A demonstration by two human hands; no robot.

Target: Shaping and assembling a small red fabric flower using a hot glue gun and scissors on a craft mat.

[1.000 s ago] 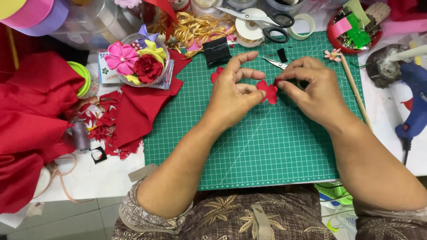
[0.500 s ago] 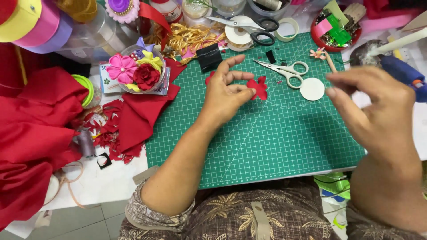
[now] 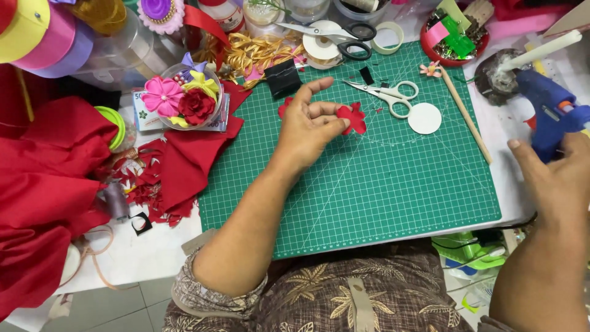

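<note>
My left hand (image 3: 309, 125) hovers over the green cutting mat (image 3: 381, 178) and pinches a small red fabric flower piece (image 3: 354, 118) between thumb and fingers. My right hand (image 3: 550, 178) is off the mat's right edge, fingers wrapped on the handle of a blue glue gun (image 3: 549, 110) whose white glue stick points up and to the right. White-handled scissors (image 3: 387, 95) and a white round disc (image 3: 424, 118) lie on the mat just right of the flower piece.
Red fabric (image 3: 49, 184) is heaped at the left, with red scraps (image 3: 144, 187) beside it. A clear bowl of fabric flowers (image 3: 182, 95), ribbon rolls (image 3: 37, 31), black scissors (image 3: 344, 38), tape rolls (image 3: 388, 37), a wooden stick (image 3: 465, 114) and a red tray of clips (image 3: 455, 34) crowd the back.
My right hand left the flower piece, swung right off the mat and took hold of the glue gun. My left hand stayed over the mat with the red piece.
</note>
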